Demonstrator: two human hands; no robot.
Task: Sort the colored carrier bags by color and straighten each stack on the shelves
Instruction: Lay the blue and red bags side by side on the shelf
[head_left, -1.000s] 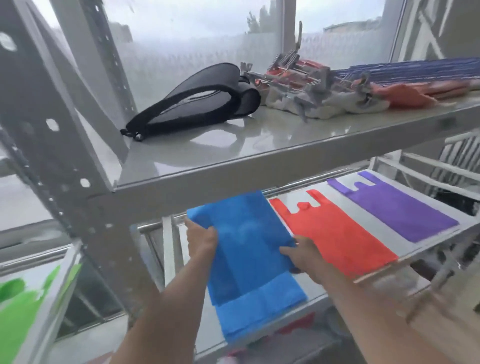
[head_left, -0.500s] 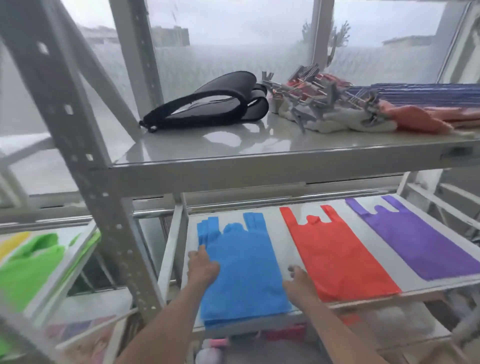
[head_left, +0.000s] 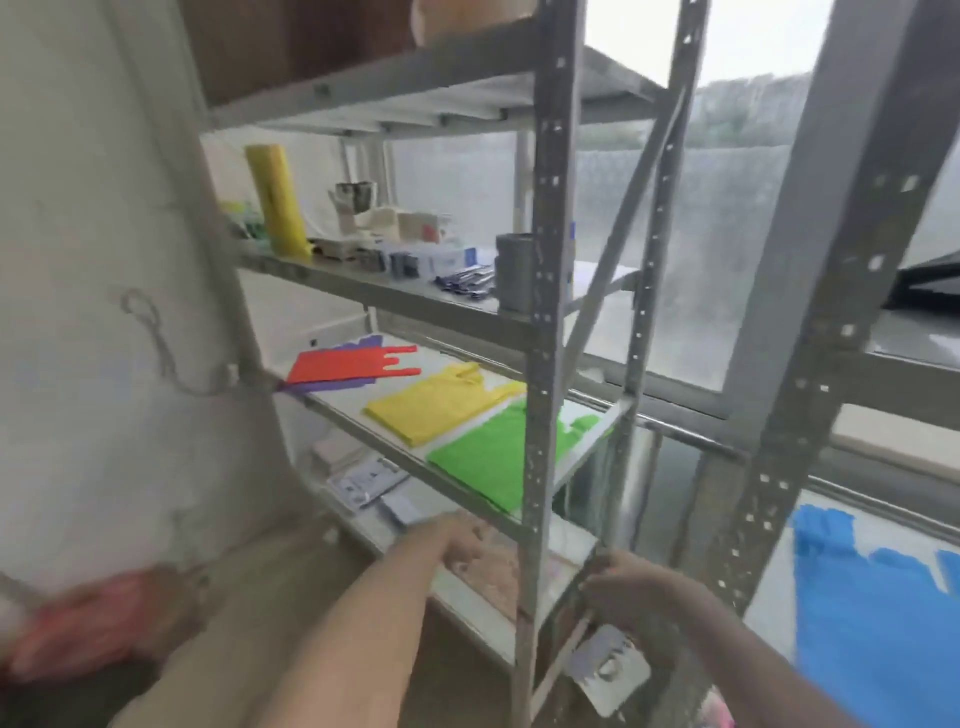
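Middle shelf (head_left: 363, 421), as I see it through the head camera: red bags (head_left: 343, 364) lying on purple bags (head_left: 332, 385), a yellow stack (head_left: 441, 405) beside them, a green stack (head_left: 493, 457) nearest me. Blue bags (head_left: 872, 613) lie on the neighbouring rack, far right. Upper shelf: yellow roll (head_left: 275, 200), upright; grey cup (head_left: 511, 273). My left hand (head_left: 460, 540) and right hand (head_left: 618, 579) sit low by the steel upright (head_left: 545, 312), both blurred, grip unreadable.

Both bare forearms reach forward and up from the bottom edge, the left hand (head_left: 460, 540) with loosely curled fingers holding nothing, the right hand (head_left: 621, 582) blurred, its grip unclear.
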